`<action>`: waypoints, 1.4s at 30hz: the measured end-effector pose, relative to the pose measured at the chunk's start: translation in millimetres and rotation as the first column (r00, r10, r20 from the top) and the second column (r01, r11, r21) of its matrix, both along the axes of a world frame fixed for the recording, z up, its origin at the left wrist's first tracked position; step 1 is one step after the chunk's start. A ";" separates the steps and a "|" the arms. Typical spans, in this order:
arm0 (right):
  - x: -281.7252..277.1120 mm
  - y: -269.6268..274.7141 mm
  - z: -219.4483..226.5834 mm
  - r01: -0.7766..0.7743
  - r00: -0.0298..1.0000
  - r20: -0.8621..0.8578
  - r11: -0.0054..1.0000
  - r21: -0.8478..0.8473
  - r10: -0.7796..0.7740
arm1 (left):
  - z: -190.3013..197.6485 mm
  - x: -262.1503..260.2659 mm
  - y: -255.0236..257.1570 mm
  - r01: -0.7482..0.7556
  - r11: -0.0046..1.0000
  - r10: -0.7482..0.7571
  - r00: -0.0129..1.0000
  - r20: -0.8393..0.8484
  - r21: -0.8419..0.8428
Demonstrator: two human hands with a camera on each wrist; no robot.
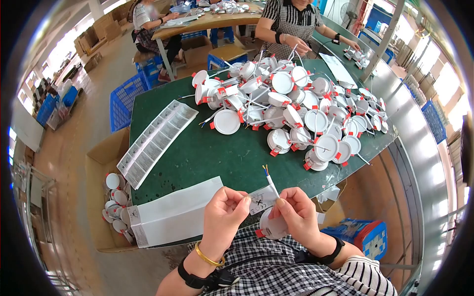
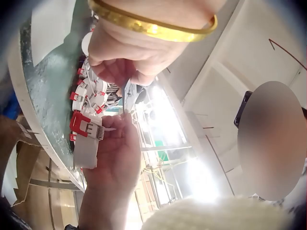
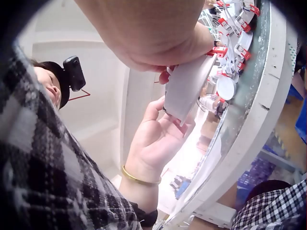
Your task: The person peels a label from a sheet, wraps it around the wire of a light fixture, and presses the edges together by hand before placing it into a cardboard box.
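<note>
Between finger and thumb, my left hand (image 1: 224, 212) pinches one end of a small printed label (image 1: 261, 200). The label's other end lies against a white cable (image 1: 271, 183) with bare coloured wire ends. My right hand (image 1: 301, 217) pinches that cable and the label at thumb and forefinger. Below these fingers is a round white downlight (image 1: 274, 227), partly covered by the hand. Its red spring clip (image 2: 82, 125) shows in the left wrist view, close by the right palm. In the right wrist view the downlight's white body (image 3: 184, 88) hides part of the left fingers.
A large pile of downlights (image 1: 282, 83) covers the green table's (image 1: 173, 163) far right. Label sheets (image 1: 158, 143) and a white sheet (image 1: 180, 209) lie left. A carton (image 1: 98, 197) of round white parts stands beside the table. Another person (image 1: 291, 24) works across it.
</note>
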State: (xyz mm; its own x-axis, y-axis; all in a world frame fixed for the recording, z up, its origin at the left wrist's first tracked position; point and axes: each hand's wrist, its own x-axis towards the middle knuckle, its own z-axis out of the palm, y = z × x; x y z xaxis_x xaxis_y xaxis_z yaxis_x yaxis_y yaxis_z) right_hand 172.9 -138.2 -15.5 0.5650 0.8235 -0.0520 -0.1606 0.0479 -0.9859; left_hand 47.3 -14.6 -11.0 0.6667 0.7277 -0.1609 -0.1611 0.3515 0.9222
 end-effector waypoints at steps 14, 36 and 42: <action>2.0 4.2 -4.1 0.045 0.999 -0.007 0.999 -0.010 -0.045 | -9.8 4.0 5.7 -0.036 0.999 0.037 0.996 0.075 -0.009; 14.9 -5.5 1.8 -0.090 0.991 -0.106 0.995 -0.040 0.085 | 16.8 -1.3 23.7 0.329 0.919 -0.284 0.934 -0.215 0.216; 12.7 -7.1 5.8 -0.168 0.984 -0.069 0.980 -0.109 0.161 | 26.6 16.5 25.0 0.554 0.772 -0.373 0.792 -0.484 0.312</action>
